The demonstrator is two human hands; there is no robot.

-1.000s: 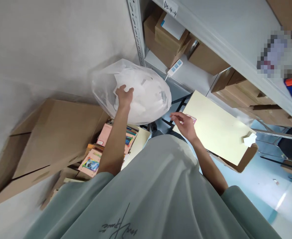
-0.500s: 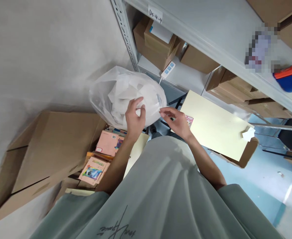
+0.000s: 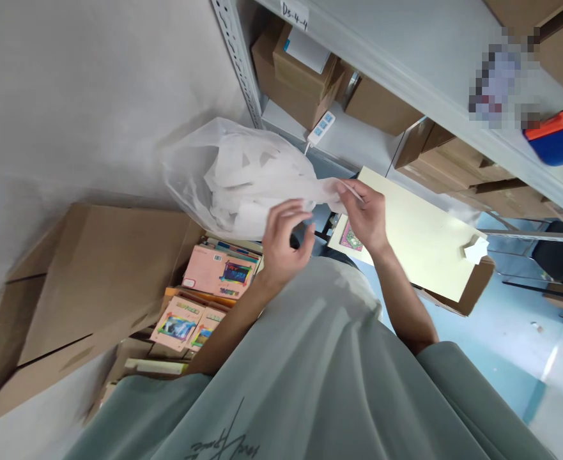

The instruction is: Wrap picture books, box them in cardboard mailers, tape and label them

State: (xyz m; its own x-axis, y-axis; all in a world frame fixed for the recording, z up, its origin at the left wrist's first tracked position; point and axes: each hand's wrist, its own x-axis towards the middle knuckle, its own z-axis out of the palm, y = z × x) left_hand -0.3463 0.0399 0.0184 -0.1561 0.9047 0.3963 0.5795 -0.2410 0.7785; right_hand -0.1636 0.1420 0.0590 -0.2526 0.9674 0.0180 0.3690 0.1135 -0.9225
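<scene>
A clear plastic bag (image 3: 190, 166) bulges in front of me, with crumpled white sheets (image 3: 243, 166) inside it. My right hand (image 3: 366, 214) pinches a gathered, translucent end of the bag, which is drawn out to the right. Just below the bag's right part is my left hand (image 3: 285, 243), its thumb and fingers curved apart with nothing between them. Whether the left fingertips brush the plastic I cannot tell.
Pink books (image 3: 218, 271) stand in stacks at the left, beside a large cardboard box (image 3: 103, 275). A pale yellow table (image 3: 415, 236) is at the right. Shelves (image 3: 381, 57) hold cartons (image 3: 305, 70) and a white power strip (image 3: 321, 128).
My right hand has moved right and slightly up, stretching the bag's end out. The left hand has shifted right and down, away from the bag's middle.
</scene>
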